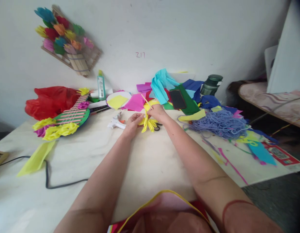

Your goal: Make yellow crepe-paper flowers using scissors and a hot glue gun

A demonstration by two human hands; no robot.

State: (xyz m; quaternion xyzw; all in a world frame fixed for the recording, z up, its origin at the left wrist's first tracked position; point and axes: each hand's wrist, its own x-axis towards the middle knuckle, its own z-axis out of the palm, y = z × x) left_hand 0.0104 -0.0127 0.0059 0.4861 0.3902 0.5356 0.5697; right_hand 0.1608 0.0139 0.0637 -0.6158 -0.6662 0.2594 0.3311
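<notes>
Over the middle of the table, my left hand (133, 124) pinches the left side of a yellow crepe paper flower (150, 125). My right hand (157, 112) is closed at the flower's upper part, with a thin pale wooden stick (146, 101) jutting up and left from its fingers. The exact finger contact is small and partly hidden. A white glue gun (116, 123) lies just left of my left hand. Dark loops, seemingly scissor handles (158, 127), show beside the flower under my right wrist.
At left stands a guitar-shaped craft (73, 117) with paper flowers, near a red bag (50, 102). Coloured paper (161, 84), a phone (177, 99), a green jar (211, 84) and blue yarn (220, 123) lie behind and right. A black cord (46, 174) crosses the left side.
</notes>
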